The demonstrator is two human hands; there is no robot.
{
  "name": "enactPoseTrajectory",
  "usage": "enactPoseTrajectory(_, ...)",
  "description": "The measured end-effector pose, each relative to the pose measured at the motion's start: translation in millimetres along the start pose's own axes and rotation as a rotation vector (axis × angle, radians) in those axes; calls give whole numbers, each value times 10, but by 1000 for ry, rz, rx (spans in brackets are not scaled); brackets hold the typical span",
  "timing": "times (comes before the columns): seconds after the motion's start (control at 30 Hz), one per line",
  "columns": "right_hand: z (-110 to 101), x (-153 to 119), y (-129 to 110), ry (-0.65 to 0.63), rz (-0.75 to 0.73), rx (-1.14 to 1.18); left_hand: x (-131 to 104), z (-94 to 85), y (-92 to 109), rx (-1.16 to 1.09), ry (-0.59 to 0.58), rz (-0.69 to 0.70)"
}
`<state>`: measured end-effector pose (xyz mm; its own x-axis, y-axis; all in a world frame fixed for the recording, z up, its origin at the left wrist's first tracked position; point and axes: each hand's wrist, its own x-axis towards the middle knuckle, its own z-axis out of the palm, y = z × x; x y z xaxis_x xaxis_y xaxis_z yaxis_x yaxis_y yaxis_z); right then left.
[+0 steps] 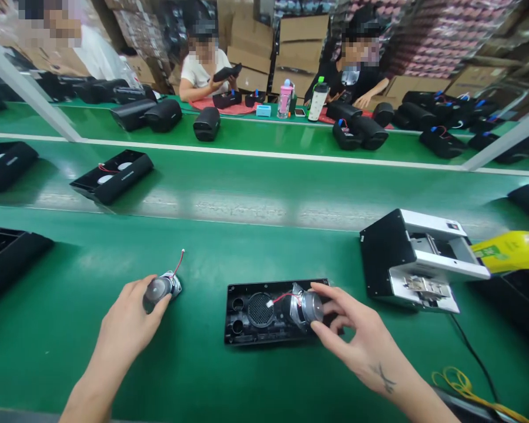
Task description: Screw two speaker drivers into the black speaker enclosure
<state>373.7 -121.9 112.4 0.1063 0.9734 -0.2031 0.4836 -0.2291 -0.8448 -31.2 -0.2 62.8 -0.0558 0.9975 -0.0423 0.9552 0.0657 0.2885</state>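
Right now the black panel (pixel 273 311) lies flat on the green table (pixel 211 376), and everything else is placed from it. The right hand (pixel 352 335) reaches in over the panel's right end, its fingers closed round a round metal speaker (pixel 308 306) that sits on the panel there; a red and white wire (pixel 280 299) runs from that speaker toward the round mesh hole (pixel 260 309) in the panel's middle. Well to the left of the panel, the left hand (pixel 130 320) grips a second speaker (pixel 161 288), which rests on the table with its own red wire (pixel 179 260) sticking up. So there are two speakers, one in each hand, and one panel. To the right of the panel, a little farther back, stands one black and white machine (pixel 412 258).
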Motion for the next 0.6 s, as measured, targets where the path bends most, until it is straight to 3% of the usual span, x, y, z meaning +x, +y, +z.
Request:
enactPoseTrajectory(0.13,32,40,-72,12,-112,-55,-227,-240,351,-331,-48,22)
enactPoseTrajectory(0.27,3,43,-26,-30,-11,103,-441,-361,826,-550,-238,285)
enactPoseTrajectory(0.33,-33,34,5,-49,31,151,-488,-353,1031,-561,-315,401)
enactPoseTrajectory(0.4,-65,28,26,-45,-26,94,-501,-323,1183,-538,-364,467)
enactPoseTrajectory(0.6,-50,37,38,-31,-249,-200,-495,-239,1390,-340,-377,564)
